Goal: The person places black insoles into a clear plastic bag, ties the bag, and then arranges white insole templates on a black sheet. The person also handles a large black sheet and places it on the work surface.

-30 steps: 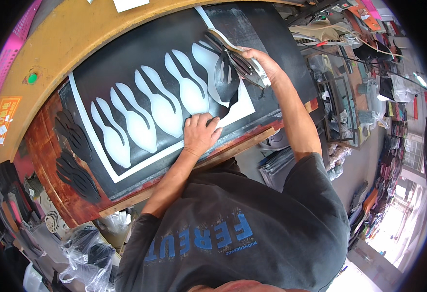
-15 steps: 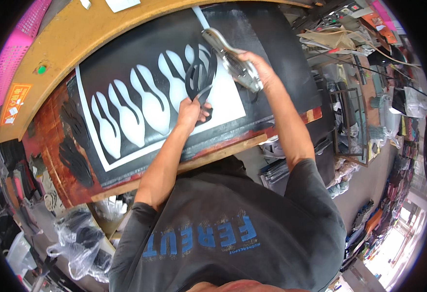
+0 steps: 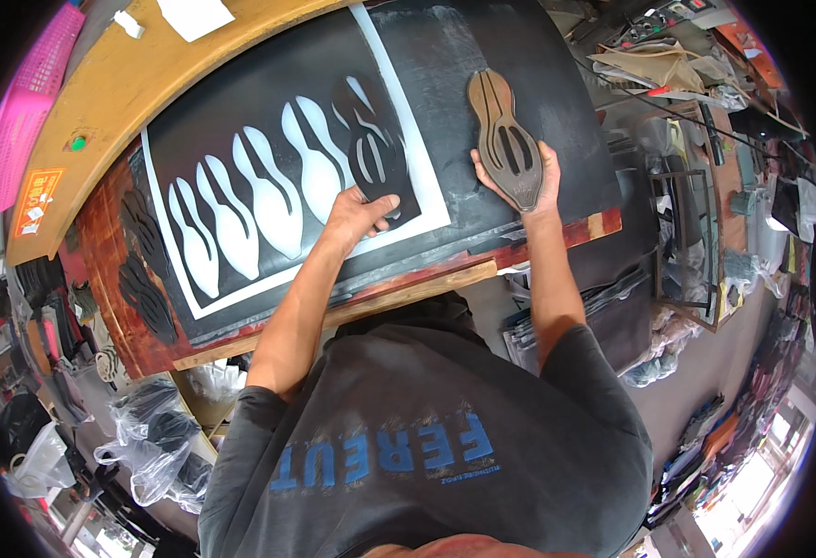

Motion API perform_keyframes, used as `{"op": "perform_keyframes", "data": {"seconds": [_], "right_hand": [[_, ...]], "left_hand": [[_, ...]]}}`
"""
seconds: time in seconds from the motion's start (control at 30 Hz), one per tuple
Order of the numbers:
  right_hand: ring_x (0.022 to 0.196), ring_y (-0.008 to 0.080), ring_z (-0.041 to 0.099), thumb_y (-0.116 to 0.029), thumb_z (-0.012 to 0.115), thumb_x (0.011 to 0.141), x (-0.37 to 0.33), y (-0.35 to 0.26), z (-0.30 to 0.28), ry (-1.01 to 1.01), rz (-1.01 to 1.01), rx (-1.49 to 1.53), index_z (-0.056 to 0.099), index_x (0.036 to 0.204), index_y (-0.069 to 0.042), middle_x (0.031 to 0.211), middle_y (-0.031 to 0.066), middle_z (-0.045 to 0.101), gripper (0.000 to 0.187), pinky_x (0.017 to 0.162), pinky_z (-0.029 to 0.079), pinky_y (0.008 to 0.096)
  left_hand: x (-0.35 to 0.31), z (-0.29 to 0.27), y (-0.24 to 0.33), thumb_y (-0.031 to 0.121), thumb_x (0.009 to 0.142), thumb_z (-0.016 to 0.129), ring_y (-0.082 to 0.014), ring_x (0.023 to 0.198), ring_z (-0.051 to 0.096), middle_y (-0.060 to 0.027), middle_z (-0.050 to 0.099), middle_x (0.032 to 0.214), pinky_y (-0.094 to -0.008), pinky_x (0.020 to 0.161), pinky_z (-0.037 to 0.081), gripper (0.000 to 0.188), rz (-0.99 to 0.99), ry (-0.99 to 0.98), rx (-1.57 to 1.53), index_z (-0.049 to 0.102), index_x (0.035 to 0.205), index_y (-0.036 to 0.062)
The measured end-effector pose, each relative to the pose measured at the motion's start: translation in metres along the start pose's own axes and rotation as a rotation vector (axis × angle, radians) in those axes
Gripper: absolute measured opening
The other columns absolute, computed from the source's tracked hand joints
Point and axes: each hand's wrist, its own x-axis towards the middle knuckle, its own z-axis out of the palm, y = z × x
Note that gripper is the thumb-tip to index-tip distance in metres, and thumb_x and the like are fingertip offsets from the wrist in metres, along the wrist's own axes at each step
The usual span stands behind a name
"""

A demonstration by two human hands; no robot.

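My right hand [image 3: 547, 182] grips the narrow lower end of a sole-shaped cutting die [image 3: 493, 104], fingers along one side and thumb on the other. The die is brown with curved slots and shows its face to me over the right part of the black board [image 3: 445, 93]. Between thumb and fingers, my left hand [image 3: 357, 221] pinches a black sole-shaped cut piece [image 3: 377, 139] with slits in it. This piece lies over the right end of a black sheet [image 3: 231, 110]. Several sole-shaped cut-outs [image 3: 282, 221] in that sheet show white backing [image 3: 434, 205] beneath.
A curved yellow machine beam [image 3: 101, 98] with a green button [image 3: 78, 143] spans the far side. Black cut pieces [image 3: 147, 302] lie at the table's left end. A wooden strip [image 3: 426, 292] edges the table near me. Plastic bags [image 3: 152, 437] sit lower left; a metal frame [image 3: 685, 242] stands right.
My right hand has moved the die rightward and turned it from tilted to face-up. The black piece in my left hand was bent and lifted; now it lies flatter.
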Motion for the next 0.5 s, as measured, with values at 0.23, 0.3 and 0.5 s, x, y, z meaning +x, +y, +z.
{"op": "perform_keyframes", "data": {"seconds": [0.23, 0.3, 0.5], "right_hand": [[0.142, 0.0594, 0.046, -0.046, 0.068, 0.093, 0.004, 0.000, -0.027, -0.101, 0.047, 0.116, 0.060, 0.146, 0.000, 0.152, 0.0282, 0.055, 0.071, 0.119, 0.039, 0.0697], [0.142, 0.0600, 0.045, -0.046, 0.068, 0.094, 0.002, 0.002, -0.028, -0.074, 0.018, 0.107, 0.059, 0.147, 0.000, 0.153, 0.0283, 0.054, 0.071, 0.119, 0.037, 0.0712], [0.136, 0.0611, 0.051, -0.051, 0.065, 0.094, -0.005, 0.005, 0.019, 0.083, -0.075, 0.042, 0.057, 0.148, -0.003, 0.149, 0.0291, 0.056, 0.072, 0.115, 0.042, 0.0732]], "left_hand": [[-0.002, 0.011, 0.007, 0.026, 0.092, 0.086, -0.0101, 0.064, 0.064, -0.0043, 0.075, 0.085, -0.0278, 0.053, 0.050, 0.029, -0.004, 0.051, 0.143, 0.075, 0.102, 0.0010], [-0.002, 0.012, 0.007, 0.027, 0.092, 0.086, -0.0102, 0.064, 0.065, -0.0045, 0.075, 0.084, -0.0279, 0.053, 0.050, 0.030, -0.012, 0.057, 0.154, 0.075, 0.101, 0.0007], [-0.003, 0.011, 0.006, 0.029, 0.093, 0.084, -0.0107, 0.064, 0.065, -0.0048, 0.073, 0.083, -0.0274, 0.055, 0.051, 0.031, -0.009, 0.061, 0.126, 0.073, 0.097, 0.0007]]}}
